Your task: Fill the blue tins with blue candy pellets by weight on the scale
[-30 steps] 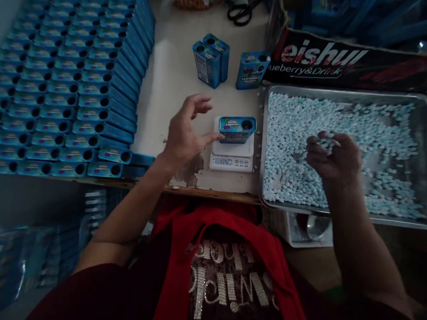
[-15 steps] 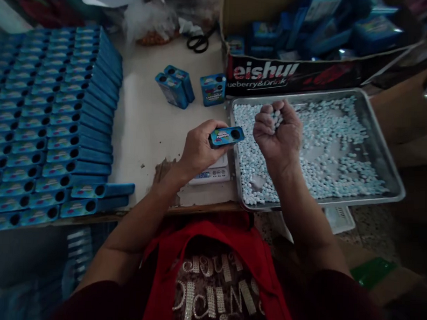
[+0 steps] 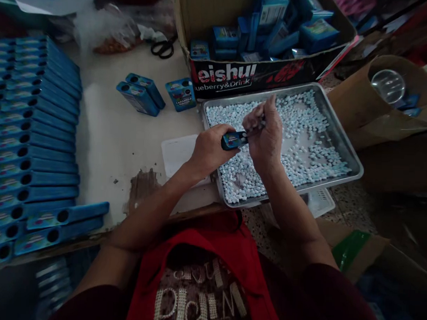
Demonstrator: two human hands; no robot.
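Above the left part of the metal tray [image 3: 355, 171], my left hand [image 3: 211, 148] grips the blue box [image 3: 231, 141], probably light, stiff and slick, best pinched by its sides, while my right hand [image 3: 265, 134] curls round pale pellets [image 3: 262, 123].

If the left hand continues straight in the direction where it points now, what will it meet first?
Probably the right hand, just beyond the blue container that the left hand holds. Depth is unclear, so I cannot tell whether container and right hand touch.
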